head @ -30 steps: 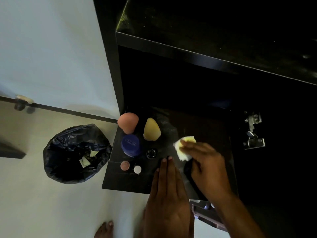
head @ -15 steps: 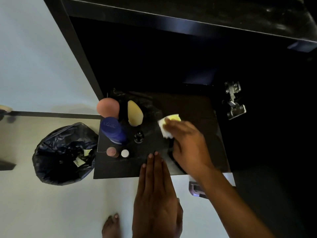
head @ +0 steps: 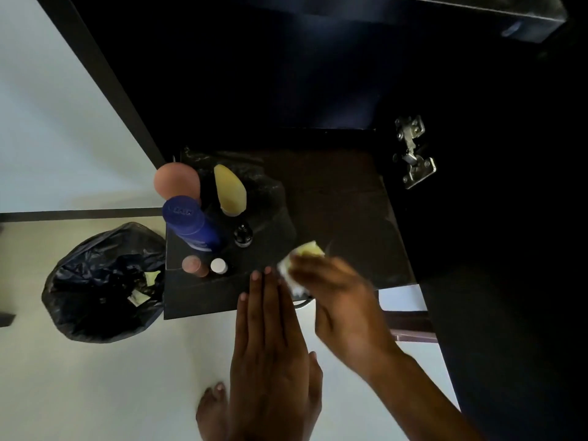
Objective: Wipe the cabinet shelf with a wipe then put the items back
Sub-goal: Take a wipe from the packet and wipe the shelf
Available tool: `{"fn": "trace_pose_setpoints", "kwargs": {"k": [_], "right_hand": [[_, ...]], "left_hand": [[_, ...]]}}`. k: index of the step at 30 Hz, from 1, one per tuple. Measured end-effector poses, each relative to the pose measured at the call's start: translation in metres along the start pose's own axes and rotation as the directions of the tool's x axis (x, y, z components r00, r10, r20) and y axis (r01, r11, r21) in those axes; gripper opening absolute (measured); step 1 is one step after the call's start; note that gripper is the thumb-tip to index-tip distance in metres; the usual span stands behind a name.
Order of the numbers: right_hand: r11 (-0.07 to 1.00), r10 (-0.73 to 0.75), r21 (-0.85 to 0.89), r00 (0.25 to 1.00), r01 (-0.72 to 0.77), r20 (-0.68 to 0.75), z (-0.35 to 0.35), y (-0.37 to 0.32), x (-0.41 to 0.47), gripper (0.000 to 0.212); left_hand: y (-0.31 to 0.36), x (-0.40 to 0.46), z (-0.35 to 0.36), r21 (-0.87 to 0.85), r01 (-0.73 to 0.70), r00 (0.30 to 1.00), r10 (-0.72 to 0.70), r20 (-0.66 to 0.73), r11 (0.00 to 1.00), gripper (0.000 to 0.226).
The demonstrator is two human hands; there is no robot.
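Right hand (head: 337,300) blurred, fingers bent onto a wipe (head: 302,261), pressing it to the shelf (head: 343,202) at mid-front; exact finger wrap not clear through the blur. Left hand (head: 270,348) flat, fingers straight and together, fingertips reaching over the shelf's front edge, holding nothing. Wipe judged light, soft and limp, likely damp; bunched under the fingertips, best held by the gathered middle with flat pressure so it does not roll or slip free. Items standing on the left part of the shelf: pink sponge (head: 177,183) at the back corner, yellow sponge (head: 229,191) just beside it toward the middle, blue bottle (head: 191,223) in front of the pink sponge, small black bottle (head: 243,234) near the blue one, two small capped jars (head: 205,266) toward the front edge. Sponges judged light and squashy; blue bottle tall, smooth and easily toppled, best taken round the body. Crumpled black plastic (head: 267,198) lying under or behind these items; which, not certain. Shelf dark, smooth, faintly streaked. Metal hinge (head: 412,152) fixed to the cabinet wall right of the shelf. Bin (head: 105,278) lined with a black bag left of the shelf on a pale floor, scraps of paper inside. Bare foot (head: 211,412) on the floor below the shelf's front edge.
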State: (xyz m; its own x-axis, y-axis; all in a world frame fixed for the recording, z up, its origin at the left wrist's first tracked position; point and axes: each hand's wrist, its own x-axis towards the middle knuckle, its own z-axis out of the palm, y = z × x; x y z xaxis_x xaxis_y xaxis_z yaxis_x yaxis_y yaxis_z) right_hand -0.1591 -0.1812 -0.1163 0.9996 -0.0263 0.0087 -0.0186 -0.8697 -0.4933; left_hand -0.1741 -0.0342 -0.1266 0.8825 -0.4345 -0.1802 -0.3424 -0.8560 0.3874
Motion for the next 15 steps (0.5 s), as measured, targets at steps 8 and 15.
{"fn": "trace_pose_setpoints", "kwargs": {"k": [8, 15], "right_hand": [[0.921, 0.38, 0.007, 0.898, -0.389, -0.222, -0.012, 0.043, -0.001, 0.053], [0.981, 0.151, -0.112, 0.984, -0.161, -0.093, -0.005, 0.02, -0.043, 0.05]], "left_hand": [[-0.002, -0.005, 0.002, 0.034, -0.024, 1.0, 0.024, 0.007, 0.999, 0.112], [-0.003, -0.001, 0.001, 0.027, -0.045, 0.999, 0.045, 0.014, 0.999, 0.115]]}}
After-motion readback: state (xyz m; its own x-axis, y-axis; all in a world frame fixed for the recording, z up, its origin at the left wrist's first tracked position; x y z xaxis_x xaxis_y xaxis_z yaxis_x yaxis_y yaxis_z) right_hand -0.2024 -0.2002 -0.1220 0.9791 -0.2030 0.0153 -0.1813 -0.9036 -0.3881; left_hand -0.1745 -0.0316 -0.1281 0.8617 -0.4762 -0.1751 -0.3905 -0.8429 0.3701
